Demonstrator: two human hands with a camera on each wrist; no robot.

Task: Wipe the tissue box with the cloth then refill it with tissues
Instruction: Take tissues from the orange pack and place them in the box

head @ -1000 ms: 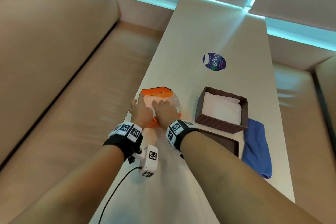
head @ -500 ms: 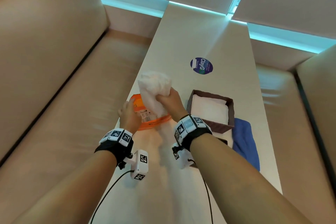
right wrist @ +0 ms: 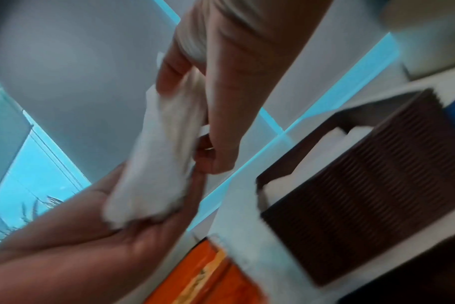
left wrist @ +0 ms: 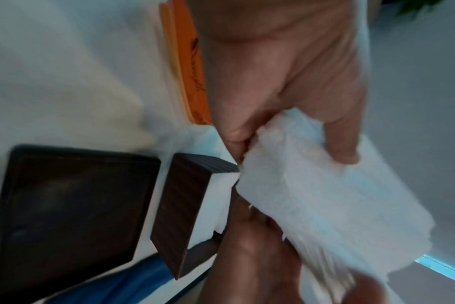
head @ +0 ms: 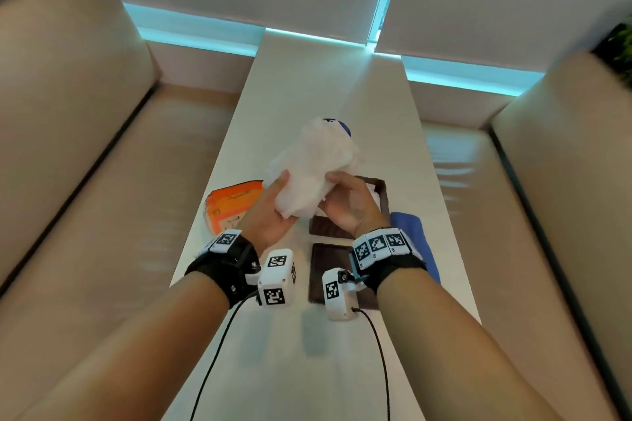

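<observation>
Both hands — left hand and right hand — gripped a wad of tissues above the worktop; the tissue box, already part-filled, likely needed this last batch — its lid lay off.

On tabletop: tissue pack at left, tissue box at right w/ lid before it, cloth further right.
</observation>
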